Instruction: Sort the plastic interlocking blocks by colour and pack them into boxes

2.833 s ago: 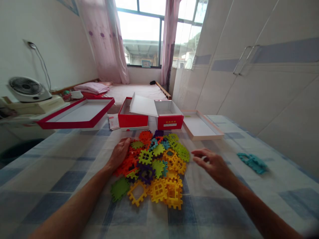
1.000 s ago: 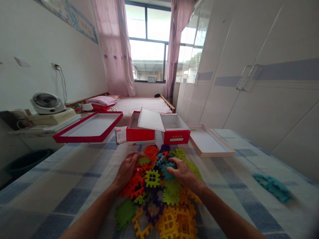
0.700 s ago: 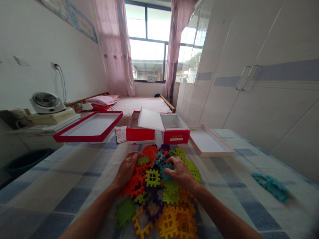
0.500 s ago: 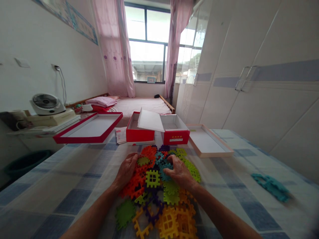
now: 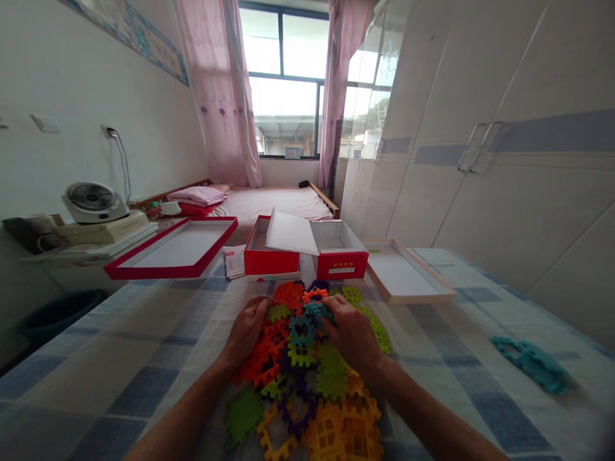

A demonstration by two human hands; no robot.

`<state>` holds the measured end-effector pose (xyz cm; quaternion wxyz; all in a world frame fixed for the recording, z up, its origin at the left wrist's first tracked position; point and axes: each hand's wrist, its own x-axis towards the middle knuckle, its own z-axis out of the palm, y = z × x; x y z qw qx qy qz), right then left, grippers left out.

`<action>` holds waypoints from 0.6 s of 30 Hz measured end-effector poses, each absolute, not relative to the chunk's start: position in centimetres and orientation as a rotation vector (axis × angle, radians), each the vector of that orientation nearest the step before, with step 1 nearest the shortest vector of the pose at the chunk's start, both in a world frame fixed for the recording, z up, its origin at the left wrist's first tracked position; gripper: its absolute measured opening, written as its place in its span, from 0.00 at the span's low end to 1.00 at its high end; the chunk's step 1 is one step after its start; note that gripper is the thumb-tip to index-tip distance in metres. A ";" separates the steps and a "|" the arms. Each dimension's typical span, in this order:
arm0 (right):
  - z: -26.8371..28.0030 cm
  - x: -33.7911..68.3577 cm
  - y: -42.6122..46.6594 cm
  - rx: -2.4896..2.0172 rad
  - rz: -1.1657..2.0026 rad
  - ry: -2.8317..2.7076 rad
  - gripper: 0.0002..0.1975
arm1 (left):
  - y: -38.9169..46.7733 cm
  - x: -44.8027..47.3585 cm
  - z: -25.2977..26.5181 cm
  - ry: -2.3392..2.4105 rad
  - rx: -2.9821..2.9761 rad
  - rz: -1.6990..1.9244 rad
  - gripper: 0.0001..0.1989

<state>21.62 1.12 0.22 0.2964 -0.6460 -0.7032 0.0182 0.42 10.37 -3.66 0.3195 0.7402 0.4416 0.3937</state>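
Observation:
Notched plastic building pieces lie heaped in front of me. My right hand [image 5: 353, 330] closes on teal building pieces [image 5: 302, 331] over the top of the pile. Below them is a lime window-shaped piece [image 5: 302, 355], partly covered. My left hand [image 5: 247, 330] rests against the heap's left side with fingers loosely extended, beside orange-red pieces [image 5: 271, 352] and a small olive-green piece [image 5: 278, 312]. Its fingertips are partly hidden. Nearer to me lie yellow pieces [image 5: 327, 432], a purple piece [image 5: 298, 406] and a green square piece [image 5: 243, 416].
Behind the heap stand red boxes [image 5: 341, 265] with a white panel [image 5: 291, 232] leaning across them. A red-rimmed lid [image 5: 166, 274] lies left, a pale lid [image 5: 418, 298] right. Teal pieces [image 5: 531, 363] sit apart on the checked cloth [image 5: 158, 384].
The teal pieces in my right hand have shifted left and tilted, and now partly cover the lime window-shaped piece. My right hand has turned slightly. My left hand stays nearly in place.

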 end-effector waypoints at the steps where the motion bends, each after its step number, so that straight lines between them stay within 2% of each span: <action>1: 0.5 21.5 0.9 -1.714 -0.042 -1.938 0.08 | 10.4 0.4 -3.6 1.171 1.947 1.033 0.24; 4: 1.2 21.4 0.4 -1.686 -0.121 -2.048 0.08 | 10.5 0.4 -3.7 1.182 1.961 1.021 0.25; 10: 3.2 25.5 -1.3 -1.608 0.141 -1.697 0.11 | 11.1 -0.1 -4.3 1.216 1.982 0.957 0.26; 18: 1.8 41.8 -6.1 -2.260 -0.111 -1.137 0.16 | 11.8 -0.3 -4.5 1.245 1.979 0.915 0.27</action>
